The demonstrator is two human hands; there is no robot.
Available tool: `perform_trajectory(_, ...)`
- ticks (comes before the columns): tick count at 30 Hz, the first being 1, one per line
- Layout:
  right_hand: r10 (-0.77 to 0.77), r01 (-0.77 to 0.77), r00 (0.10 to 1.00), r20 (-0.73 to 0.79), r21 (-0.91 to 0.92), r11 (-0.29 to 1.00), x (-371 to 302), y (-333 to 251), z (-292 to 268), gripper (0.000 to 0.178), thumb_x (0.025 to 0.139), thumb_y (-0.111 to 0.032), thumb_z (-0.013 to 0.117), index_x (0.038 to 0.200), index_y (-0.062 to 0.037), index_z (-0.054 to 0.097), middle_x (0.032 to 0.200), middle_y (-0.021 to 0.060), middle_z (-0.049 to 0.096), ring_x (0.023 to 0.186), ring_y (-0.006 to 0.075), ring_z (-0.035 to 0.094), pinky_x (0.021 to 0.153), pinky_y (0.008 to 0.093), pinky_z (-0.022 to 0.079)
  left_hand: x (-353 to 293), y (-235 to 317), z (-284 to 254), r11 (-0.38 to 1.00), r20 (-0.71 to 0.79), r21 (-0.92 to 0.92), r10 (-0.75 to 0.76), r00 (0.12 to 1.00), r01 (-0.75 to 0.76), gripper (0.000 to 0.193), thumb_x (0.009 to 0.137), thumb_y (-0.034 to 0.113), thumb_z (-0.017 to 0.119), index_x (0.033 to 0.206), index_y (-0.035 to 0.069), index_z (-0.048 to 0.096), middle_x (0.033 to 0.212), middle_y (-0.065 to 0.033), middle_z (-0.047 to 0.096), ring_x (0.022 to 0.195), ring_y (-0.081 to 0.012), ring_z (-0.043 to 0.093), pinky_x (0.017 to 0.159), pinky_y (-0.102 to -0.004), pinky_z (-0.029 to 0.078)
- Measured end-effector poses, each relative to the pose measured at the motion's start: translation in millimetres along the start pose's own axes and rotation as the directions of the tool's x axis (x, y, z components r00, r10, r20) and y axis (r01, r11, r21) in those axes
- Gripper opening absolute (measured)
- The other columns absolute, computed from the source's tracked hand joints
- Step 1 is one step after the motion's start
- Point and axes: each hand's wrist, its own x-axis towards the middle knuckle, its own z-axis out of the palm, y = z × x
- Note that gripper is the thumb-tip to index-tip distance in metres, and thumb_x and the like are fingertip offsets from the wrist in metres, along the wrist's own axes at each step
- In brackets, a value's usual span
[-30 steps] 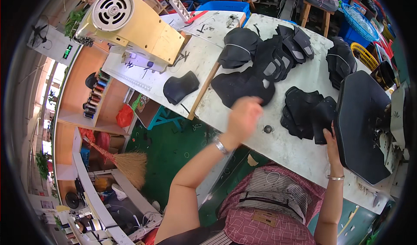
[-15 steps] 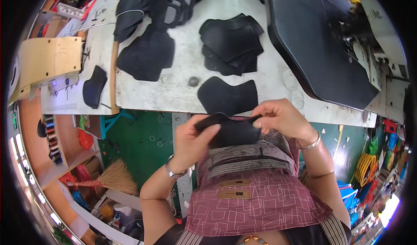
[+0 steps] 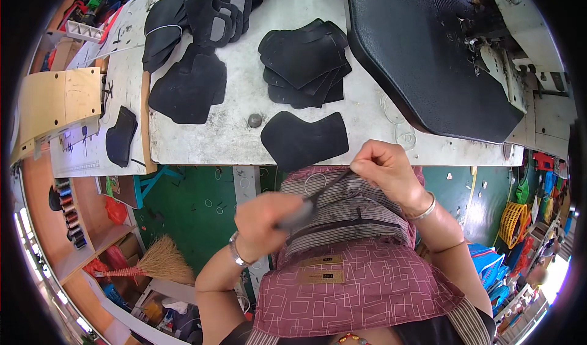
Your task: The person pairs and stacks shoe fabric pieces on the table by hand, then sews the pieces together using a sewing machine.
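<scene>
My left hand (image 3: 267, 222), blurred by motion, is closed on a dark, soft-looking piece in front of my apron (image 3: 361, 278). A narrow black strip (image 3: 332, 187) runs from it up to my right hand (image 3: 388, 170). There my thumb and fingers pinch the strip's upper end. Whether the strip is separate or the edge of a turned black piece, I cannot tell. Just beyond my hands, a single curved black fabric piece (image 3: 306, 139) lies flat and overhangs the table's near edge. Behind it sits an overlapping stack of black cut pieces (image 3: 304, 60).
More black pieces (image 3: 189, 88) lie at left on the white table (image 3: 244, 146). A large black panel (image 3: 422, 70) covers its right side. A cream machine (image 3: 64, 100) stands far left, near one small black piece (image 3: 121, 136). A straw broom (image 3: 164, 260) lies below.
My left hand has moved down and toward me, turning. The black piece, spread wide between both hands before, now shows as a narrow slanting strip. My right hand keeps its pinch.
</scene>
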Motion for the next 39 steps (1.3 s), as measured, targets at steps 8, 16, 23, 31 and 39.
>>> perform_trajectory(8,0.03,0.536,0.586,-0.81,0.415,0.735,16,29,-65,0.015,0.093,-0.013,0.051,0.078,-0.0112,0.052,0.07,-0.0026,0.047,0.056,0.0049,0.041,0.048,0.0207,0.037,2,22,-17,0.967,0.168,-0.028,0.255,0.952,-0.254,0.044,0.062,0.005,0.068,0.106,0.003,0.064,0.099,-0.0153,0.067,0.081,-0.0297,0.067,0.07,-0.0314,0.055)
perform_trajectory(16,-0.763,-0.318,0.596,-0.251,-0.946,0.063,-4,49,-94,0.027,0.08,-0.011,0.063,0.105,-0.0014,0.062,0.08,0.0076,0.066,0.077,0.0117,0.06,0.069,0.0296,0.046,0,8,5,0.425,0.116,-0.757,-0.661,0.742,0.497,0.017,0.083,-0.002,0.067,0.097,-0.002,0.059,0.089,-0.0046,0.066,0.077,-0.0054,0.059,0.067,-0.0196,0.049)
perform_trajectory(23,-0.151,0.17,0.972,-0.177,0.097,0.981,2,19,12,0.053,0.082,0.005,0.063,0.128,-0.004,0.038,0.09,0.0028,0.059,0.071,0.0049,0.051,0.063,0.0193,0.042,17,-14,15,0.403,0.063,-0.737,-0.758,0.649,0.542,0.02,0.091,0.007,0.059,0.108,-0.005,0.06,0.089,-0.0004,0.063,0.073,-0.0033,0.054,0.066,-0.0175,0.045)
perform_trajectory(31,-0.213,0.109,0.875,-0.434,-0.252,0.962,45,28,12,0.046,0.08,0.005,0.063,0.121,-0.0015,0.041,0.077,0.005,0.06,0.064,0.007,0.055,0.058,0.0198,0.045,44,-59,10,0.65,0.002,-0.287,-0.734,0.679,0.704,0.044,0.086,0.004,0.061,0.127,-0.001,0.046,0.069,-0.0003,0.057,0.061,-0.0053,0.056,0.057,-0.0193,0.047)
perform_trajectory(39,-0.246,0.052,0.838,-0.486,-0.378,0.924,52,33,15,0.022,0.078,-0.001,0.067,0.096,0.005,0.057,0.099,0.009,0.062,0.068,0.0131,0.061,0.061,0.0253,0.051,53,-60,13,0.637,-0.016,-0.233,-0.758,0.652,0.735,0.053,0.083,0.004,0.064,0.13,0.002,0.039,0.065,-0.0001,0.056,0.056,-0.0065,0.057,0.053,-0.0204,0.049)
